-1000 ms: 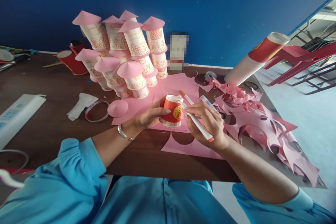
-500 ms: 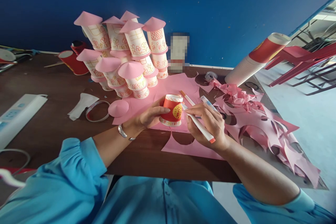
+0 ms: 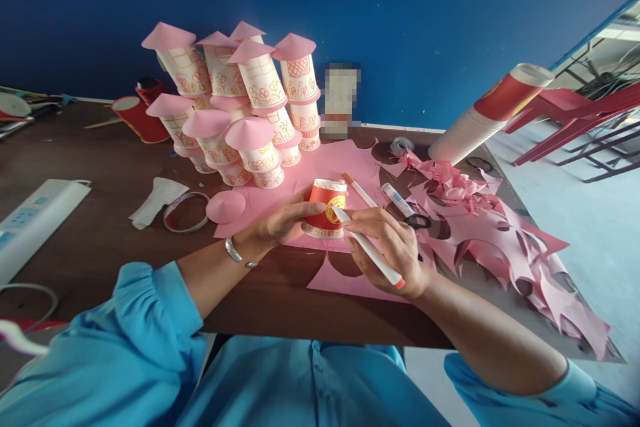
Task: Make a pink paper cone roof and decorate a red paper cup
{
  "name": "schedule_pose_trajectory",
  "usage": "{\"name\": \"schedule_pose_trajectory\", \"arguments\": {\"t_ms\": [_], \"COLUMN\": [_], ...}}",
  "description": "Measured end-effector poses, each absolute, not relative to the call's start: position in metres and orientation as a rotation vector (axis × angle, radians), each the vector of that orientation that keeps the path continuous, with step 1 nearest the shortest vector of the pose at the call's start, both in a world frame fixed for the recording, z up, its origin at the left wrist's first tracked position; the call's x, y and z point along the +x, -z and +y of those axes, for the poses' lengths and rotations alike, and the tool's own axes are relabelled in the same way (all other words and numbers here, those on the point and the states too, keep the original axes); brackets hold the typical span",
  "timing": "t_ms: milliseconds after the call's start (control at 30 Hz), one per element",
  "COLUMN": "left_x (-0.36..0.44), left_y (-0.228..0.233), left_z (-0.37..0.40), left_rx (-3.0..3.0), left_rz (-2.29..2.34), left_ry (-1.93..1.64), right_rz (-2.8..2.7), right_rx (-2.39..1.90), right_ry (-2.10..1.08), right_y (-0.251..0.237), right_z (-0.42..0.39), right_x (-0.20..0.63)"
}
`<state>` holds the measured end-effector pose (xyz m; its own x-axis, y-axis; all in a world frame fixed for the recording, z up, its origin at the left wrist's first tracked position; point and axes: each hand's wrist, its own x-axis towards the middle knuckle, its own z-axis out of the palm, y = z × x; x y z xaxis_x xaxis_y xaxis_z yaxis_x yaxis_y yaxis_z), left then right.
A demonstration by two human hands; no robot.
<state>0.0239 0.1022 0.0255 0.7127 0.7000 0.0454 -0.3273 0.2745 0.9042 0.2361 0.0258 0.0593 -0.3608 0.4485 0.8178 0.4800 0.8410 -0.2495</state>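
Observation:
My left hand [image 3: 287, 219] is closed round a red paper cup [image 3: 320, 203] with a yellow emblem on its side and white bands at both ends. Drawn marks show on the lower white band. In my right hand [image 3: 393, 247] is a white marker [image 3: 373, 253] with a red-orange end; its other end meets or nearly meets the cup near the emblem. Beneath both hands lies pink paper [image 3: 335, 163]. A second marker [image 3: 357, 188] and a glue stick [image 3: 397, 199] rest just beyond my right hand.
Several decorated cup towers with pink cone roofs [image 3: 250, 133] stand behind to the left. A tall leaning cup stack [image 3: 467, 137] is at the right, near pink paper scraps [image 3: 480, 213]. At left are a tape roll [image 3: 186, 212], a loose pink cone [image 3: 226, 207] and a power strip [image 3: 43, 223].
My right hand has moved a little left with the marker, bringing its end over the emblem. The cup has turned slightly in my left hand. More of the glue stick shows.

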Motion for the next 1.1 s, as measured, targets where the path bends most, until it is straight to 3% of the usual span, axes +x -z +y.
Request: {"name": "schedule_pose_trajectory", "arguments": {"t_ms": [1100], "left_x": [0.019], "left_y": [-0.012], "left_z": [0.106], "left_rx": [1.228], "left_rz": [0.495], "left_ry": [-0.746], "right_rz": [-2.033], "right_rx": [-0.767], "right_ry": [0.116], "right_y": [-0.064], "right_z": [0.03], "right_x": [0.243]}}
